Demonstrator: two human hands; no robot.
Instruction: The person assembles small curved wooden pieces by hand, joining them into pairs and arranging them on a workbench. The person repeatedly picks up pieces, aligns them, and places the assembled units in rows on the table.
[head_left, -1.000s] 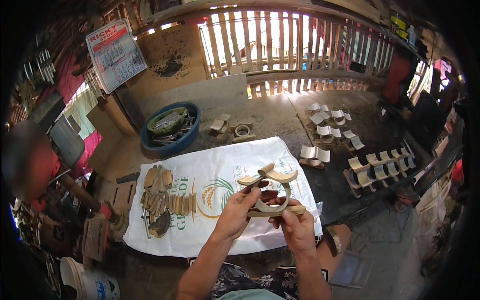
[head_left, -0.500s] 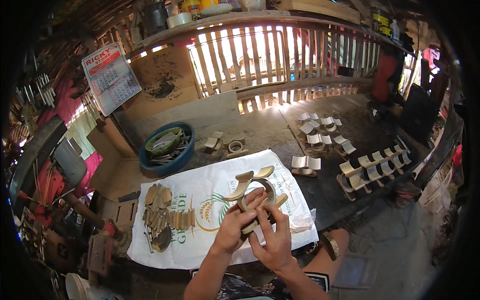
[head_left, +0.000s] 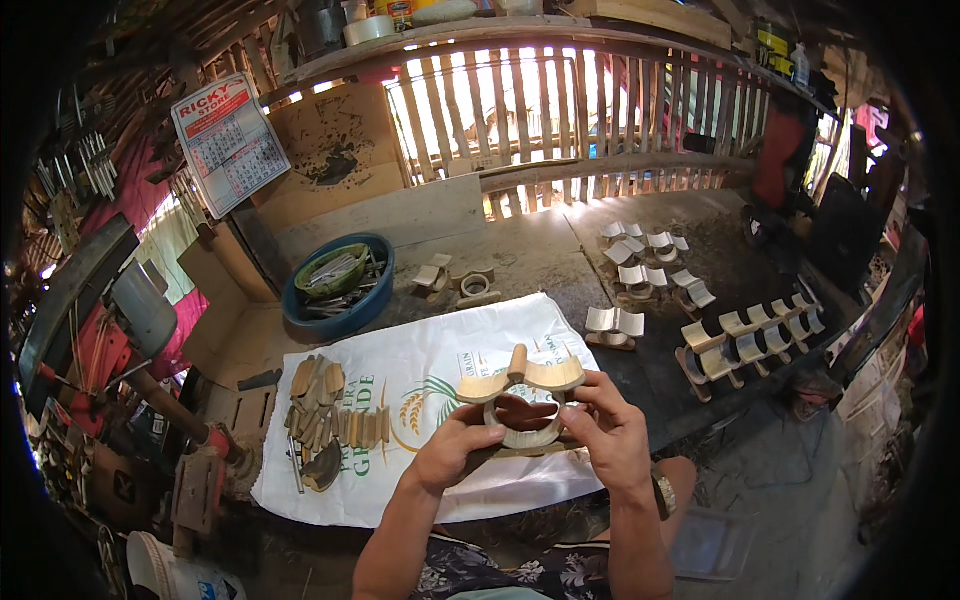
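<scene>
Holding a pale tan wooden ring with two curved wings (head_left: 548, 379) above a white, green-printed woven sack (head_left: 355, 495), you are gripping the ring's left side with your left hand (head_left: 455, 448) and pinching its right with your right hand (head_left: 612, 438), fingers half-curled behind, thumbs in front. Flat brown wooden strips (head_left: 365, 428) are lying on the sack's left; a round blue basin (head_left: 335, 325) is standing beyond.

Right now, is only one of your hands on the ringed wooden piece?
No, the left hand and the right hand both hold the ringed wooden piece, one at either side.
</scene>
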